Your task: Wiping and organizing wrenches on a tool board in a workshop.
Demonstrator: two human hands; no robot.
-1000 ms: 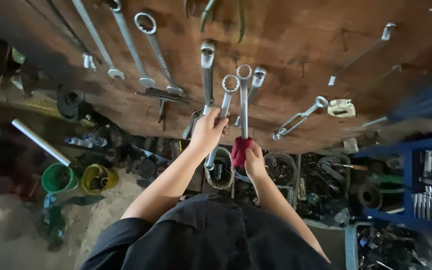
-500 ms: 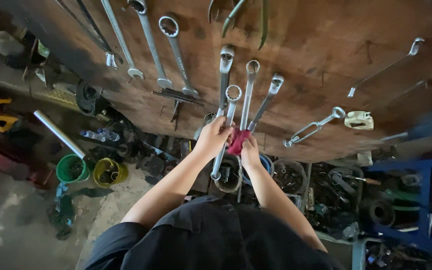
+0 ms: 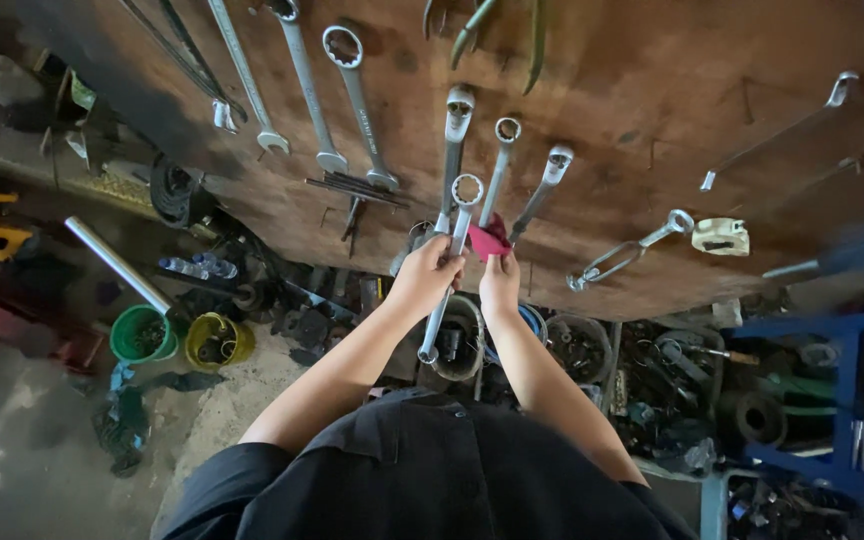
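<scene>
A pale, squarish tag or label (image 3: 721, 236) hangs on the wooden tool board (image 3: 642, 90) at right, and green (image 3: 142, 333) and yellow (image 3: 216, 341) tubs sit on the floor below. Since half a second ago both hands have stayed at the board, barely shifted. The left hand (image 3: 429, 277) grips a ring spanner (image 3: 449, 270) whose long axis runs nearly upright against the board, ring end up, while the right hand (image 3: 499, 282) pinches what seems a red cloth (image 3: 488, 240) beside it.

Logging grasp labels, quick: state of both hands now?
Left hand: closed on a ring wrench.
Right hand: closed, pinching a red cloth.
</scene>
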